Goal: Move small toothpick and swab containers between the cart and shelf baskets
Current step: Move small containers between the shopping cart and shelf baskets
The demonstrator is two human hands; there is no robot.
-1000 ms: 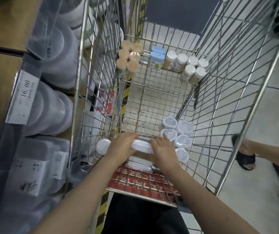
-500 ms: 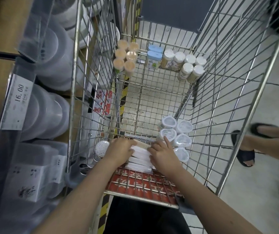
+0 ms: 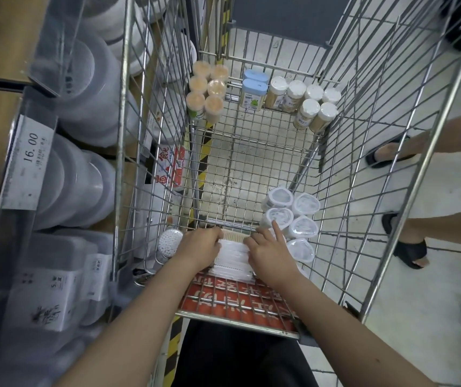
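Head view. Both hands work at the near end of the wire cart (image 3: 408,152), on a stack of flat white boxes (image 3: 233,258) lying against the near wall above the red panel (image 3: 240,300). The left hand (image 3: 200,248) grips the stack's left edge with curled fingers. The right hand (image 3: 269,254) presses on the right edge, forefinger stretched toward the round clear tubs (image 3: 293,216) just beside it; whether its other fingers curl under the stack cannot be told. A white domed item (image 3: 170,241) sits left of the left hand.

At the far end stand orange-topped jars (image 3: 207,92), two blue-lidded boxes (image 3: 254,90) and white-capped bottles (image 3: 304,103), all upright, with bare mesh between them and the near group. Shelf bins (image 3: 64,174) of larger tubs, with a price tag (image 3: 28,160), lie outside the cart's left wall. Another person's sandalled feet (image 3: 391,152) show beyond the right wall.

Judgement: the step in hand is squaring or gathering the box stack. To do it well, press evenly from both sides, keep the stack level so no box slips out, and keep the right forefinger off the tubs, which look light and easily tipped.
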